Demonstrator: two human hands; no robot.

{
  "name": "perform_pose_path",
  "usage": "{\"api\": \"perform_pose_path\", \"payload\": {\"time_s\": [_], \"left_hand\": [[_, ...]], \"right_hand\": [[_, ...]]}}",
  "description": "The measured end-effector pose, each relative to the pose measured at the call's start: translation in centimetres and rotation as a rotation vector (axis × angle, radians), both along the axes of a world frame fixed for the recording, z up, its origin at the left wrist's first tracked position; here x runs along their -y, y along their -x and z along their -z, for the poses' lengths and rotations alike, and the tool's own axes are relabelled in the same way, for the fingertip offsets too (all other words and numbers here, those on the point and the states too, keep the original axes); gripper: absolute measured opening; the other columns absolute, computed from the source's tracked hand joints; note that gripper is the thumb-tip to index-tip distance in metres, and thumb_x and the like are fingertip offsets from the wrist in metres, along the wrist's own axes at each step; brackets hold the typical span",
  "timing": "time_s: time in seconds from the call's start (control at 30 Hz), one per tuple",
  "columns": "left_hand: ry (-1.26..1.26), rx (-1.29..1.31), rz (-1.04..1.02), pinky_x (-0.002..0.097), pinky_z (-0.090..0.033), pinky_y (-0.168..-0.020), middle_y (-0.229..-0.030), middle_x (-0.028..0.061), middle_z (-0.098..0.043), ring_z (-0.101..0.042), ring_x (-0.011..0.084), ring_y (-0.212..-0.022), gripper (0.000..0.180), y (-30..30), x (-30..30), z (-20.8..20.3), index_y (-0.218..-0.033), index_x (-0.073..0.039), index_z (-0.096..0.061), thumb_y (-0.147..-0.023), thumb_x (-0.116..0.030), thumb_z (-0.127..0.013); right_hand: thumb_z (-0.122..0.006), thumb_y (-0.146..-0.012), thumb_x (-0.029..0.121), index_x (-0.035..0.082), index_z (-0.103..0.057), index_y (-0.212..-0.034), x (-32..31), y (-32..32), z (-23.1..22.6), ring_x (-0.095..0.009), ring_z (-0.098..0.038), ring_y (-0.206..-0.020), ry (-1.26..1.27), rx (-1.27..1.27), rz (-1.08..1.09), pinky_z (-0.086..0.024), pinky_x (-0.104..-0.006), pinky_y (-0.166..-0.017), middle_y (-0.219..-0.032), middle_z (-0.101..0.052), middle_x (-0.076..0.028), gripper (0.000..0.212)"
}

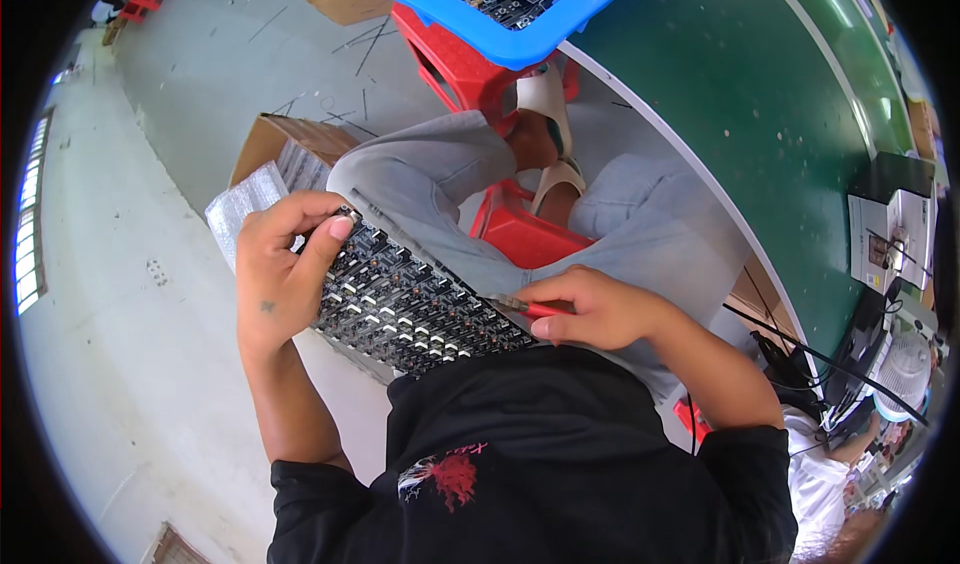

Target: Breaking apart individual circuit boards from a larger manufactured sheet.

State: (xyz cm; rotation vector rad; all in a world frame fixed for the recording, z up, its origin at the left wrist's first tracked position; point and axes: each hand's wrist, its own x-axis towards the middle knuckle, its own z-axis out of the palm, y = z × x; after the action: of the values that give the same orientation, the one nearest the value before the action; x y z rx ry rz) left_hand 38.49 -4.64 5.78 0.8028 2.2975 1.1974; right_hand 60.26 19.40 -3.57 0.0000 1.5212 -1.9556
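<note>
A dark panel of circuit boards [415, 299], crowded with small parts and rows of pale connectors, rests tilted against my lap and shirt. My left hand [285, 274] pinches its upper left corner between thumb and fingers. Red-handled pliers [543, 310] are gripped in my right hand [608, 309], and their metal jaws meet the panel's long edge near its right end. A thin strip [400, 236] runs along that edge, partly separate from the panel. Whether the jaws are closed on it is too small to tell.
Ahead, a blue tray [515, 49] holds more circuit boards above a red stool [440, 59]. A green table [730, 134] curves along my right, with a white box [888, 229] and a fan [903, 364]. Left of my knee stands a cardboard box [262, 139] with bubble wrap [245, 204].
</note>
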Motion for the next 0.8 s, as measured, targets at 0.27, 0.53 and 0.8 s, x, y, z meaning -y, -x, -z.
{"api": "perform_pose_path", "payload": {"time_s": [0.27, 0.53, 0.8], "left_hand": [[0.007, 0.057, -0.049, 0.0214, -0.045, -0.066, -0.077, 0.0037, -0.07, -0.057, 0.006, -0.07, 0.01, 0.2, 0.7, 0.1, -0.097, 0.005, -0.067, -0.093, -0.004, -0.068], [-0.007, 0.089, -0.063, 0.0212, -0.046, -0.068, -0.081, 0.0029, -0.07, -0.058, 0.0059, -0.073, 0.011, 0.4, 0.9, 0.4, -0.1, 0.005, -0.067, -0.095, -0.005, -0.067], [-0.017, 0.123, -0.082, 0.021, -0.046, -0.069, -0.083, 0.0015, -0.07, -0.058, 0.0051, -0.074, 0.012, 1.0, 2.0, 1.1, -0.103, 0.004, -0.067, -0.096, -0.007, -0.067]], "right_hand": [[-0.065, -0.089, 0.015, -0.001, -0.061, -0.129, 0.2, -0.9, 0.3, -0.037, -0.065, -0.102, -0.315, -0.412, 0.068, -0.051, -0.0426, -0.09, -0.111, -0.067, -0.02, 0.043], [-0.065, -0.092, 0.018, -0.004, -0.059, -0.131, 0.7, -1.6, 2.3, -0.037, -0.067, -0.099, -0.208, -0.394, 0.112, -0.052, -0.0411, -0.087, -0.11, -0.069, -0.021, 0.046], [-0.064, -0.093, 0.018, -0.002, -0.059, -0.132, 0.3, -1.9, 1.9, -0.038, -0.067, -0.096, -0.201, -0.351, 0.033, -0.052, -0.0419, -0.086, -0.111, -0.069, -0.022, 0.045]]}}
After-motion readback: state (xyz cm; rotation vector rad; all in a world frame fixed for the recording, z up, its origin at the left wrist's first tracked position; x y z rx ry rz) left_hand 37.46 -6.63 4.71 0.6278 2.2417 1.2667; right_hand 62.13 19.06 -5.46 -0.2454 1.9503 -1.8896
